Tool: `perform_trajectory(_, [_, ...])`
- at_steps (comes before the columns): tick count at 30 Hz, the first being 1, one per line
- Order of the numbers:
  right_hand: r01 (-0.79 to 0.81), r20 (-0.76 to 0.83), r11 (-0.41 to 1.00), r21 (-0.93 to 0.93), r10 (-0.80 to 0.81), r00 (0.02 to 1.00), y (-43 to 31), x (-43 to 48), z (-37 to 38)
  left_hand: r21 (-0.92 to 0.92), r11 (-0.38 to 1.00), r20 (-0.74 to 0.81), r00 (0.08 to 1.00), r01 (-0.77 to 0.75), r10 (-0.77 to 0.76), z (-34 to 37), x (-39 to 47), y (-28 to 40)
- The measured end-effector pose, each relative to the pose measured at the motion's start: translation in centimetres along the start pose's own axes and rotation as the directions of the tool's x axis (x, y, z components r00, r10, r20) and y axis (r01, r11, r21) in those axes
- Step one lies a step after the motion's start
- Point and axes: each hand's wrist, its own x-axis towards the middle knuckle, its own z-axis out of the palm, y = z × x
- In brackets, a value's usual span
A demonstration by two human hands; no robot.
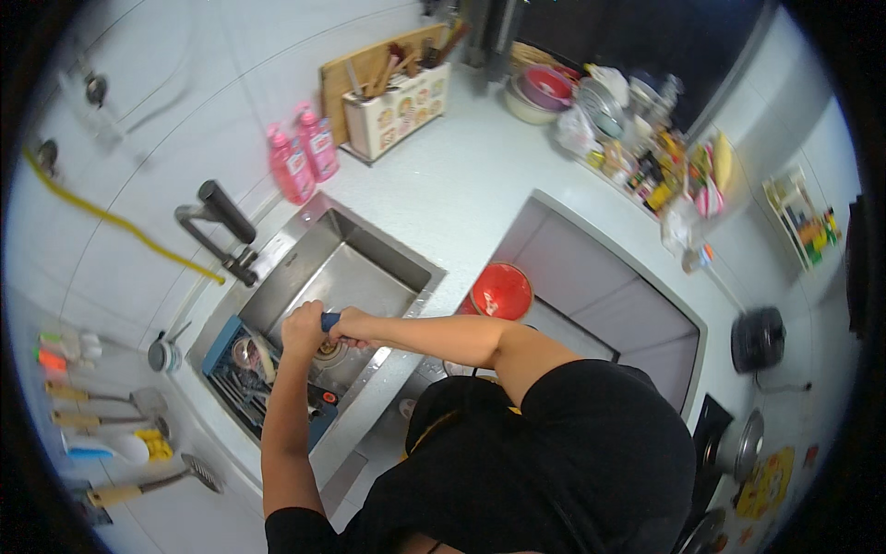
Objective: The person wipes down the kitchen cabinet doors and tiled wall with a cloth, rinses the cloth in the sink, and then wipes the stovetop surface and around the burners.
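Note:
Over the stainless-steel sink [387, 273], my left hand [302, 329] and my right hand [354, 327] are closed around a dark blue item [330, 321], which looks like a cloth. Only a short stretch of it shows between my fists; the rest is hidden in them. Below my hands lies the sink drain [330, 348]. Beside my left forearm, a blue-rimmed drain basket [223, 343] sits in the sink's left end. It holds a clear round container [246, 353] and other utensils that are hard to make out.
A dark faucet [232, 260] rises behind the sink, near two pink pump bottles [291, 170]. A utensil holder [398, 114] stands against the wall. Stacked bowls [547, 86] occupy the far corner. On the floor is a red bucket [502, 291]. Spatulas [149, 401] hang at left.

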Motion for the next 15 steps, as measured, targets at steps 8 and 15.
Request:
perform_trajectory(8, [0.053,-0.042,0.877,0.478,-0.037,0.998,2.8,-2.0,-1.3,-0.019,0.892,0.057,0.891,0.452,-0.451,1.0,-0.7,0.2])
perform_trajectory(15, [0.127,-0.141,0.88,0.458,-0.069,0.988,5.0,-8.3,-6.5,-0.691,-0.049,0.335,0.26,0.721,-0.906,-0.1,-2.4,-1.7])
